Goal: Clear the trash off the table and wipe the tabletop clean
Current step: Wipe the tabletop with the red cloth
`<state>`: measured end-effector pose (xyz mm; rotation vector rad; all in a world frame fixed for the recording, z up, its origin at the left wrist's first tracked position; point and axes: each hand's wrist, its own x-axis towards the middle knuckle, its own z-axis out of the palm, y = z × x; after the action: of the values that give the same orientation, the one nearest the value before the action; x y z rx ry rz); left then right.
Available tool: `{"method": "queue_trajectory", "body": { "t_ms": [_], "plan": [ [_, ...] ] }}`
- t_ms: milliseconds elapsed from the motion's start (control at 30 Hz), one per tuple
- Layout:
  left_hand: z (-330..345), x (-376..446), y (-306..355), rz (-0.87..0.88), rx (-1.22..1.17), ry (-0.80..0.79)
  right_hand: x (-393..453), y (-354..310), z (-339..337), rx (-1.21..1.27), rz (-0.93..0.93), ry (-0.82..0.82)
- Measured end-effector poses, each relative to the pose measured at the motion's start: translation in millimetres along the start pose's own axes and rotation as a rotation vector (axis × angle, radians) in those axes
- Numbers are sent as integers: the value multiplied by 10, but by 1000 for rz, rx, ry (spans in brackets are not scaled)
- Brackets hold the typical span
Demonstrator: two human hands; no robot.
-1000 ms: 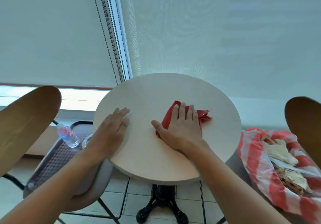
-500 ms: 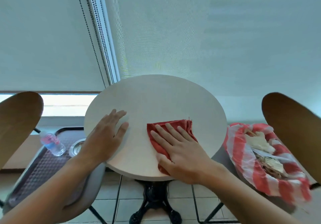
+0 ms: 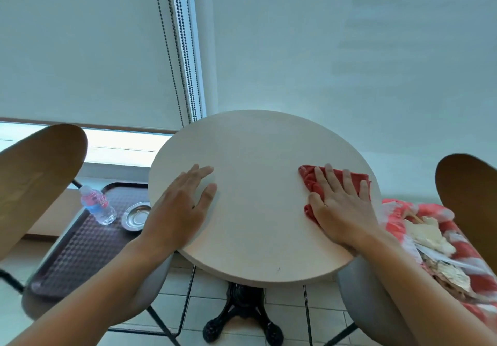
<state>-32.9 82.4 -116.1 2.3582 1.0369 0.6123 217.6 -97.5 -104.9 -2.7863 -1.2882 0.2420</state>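
A round pale tabletop stands in front of me on a black pedestal. My right hand presses flat on a red cloth near the table's right edge, fingers spread over it. My left hand lies flat and open on the left side of the tabletop, holding nothing. A red-and-white striped plastic bag holding paper trash rests on the chair at the right.
On the left chair lies a dark tray with a small water bottle and a metal dish. Wooden chair backs rise at left and right. Window blinds with bead chains hang behind the table.
My right hand has slid the red cloth from the table's near middle to its right edge. The left hand stays flat on the left side. The view shifted.
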Motion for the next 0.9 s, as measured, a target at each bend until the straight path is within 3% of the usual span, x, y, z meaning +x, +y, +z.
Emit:
{"method": "queue_trajectory", "body": {
  "t_ms": [267, 567, 733, 900],
  "plan": [
    [10, -16, -46, 11, -58, 38, -434, -314, 33, -24, -192, -48],
    [-28, -23, -55, 28, -30, 25, -858, -1016, 169, -27, -124, -62],
    [-126, 132, -237, 134, 86, 38, -776, -1310, 175, -4, -96, -99],
    [-297, 396, -600, 52, -3, -7, -524, -1563, 187, 25, -108, -100]
  ]
}}
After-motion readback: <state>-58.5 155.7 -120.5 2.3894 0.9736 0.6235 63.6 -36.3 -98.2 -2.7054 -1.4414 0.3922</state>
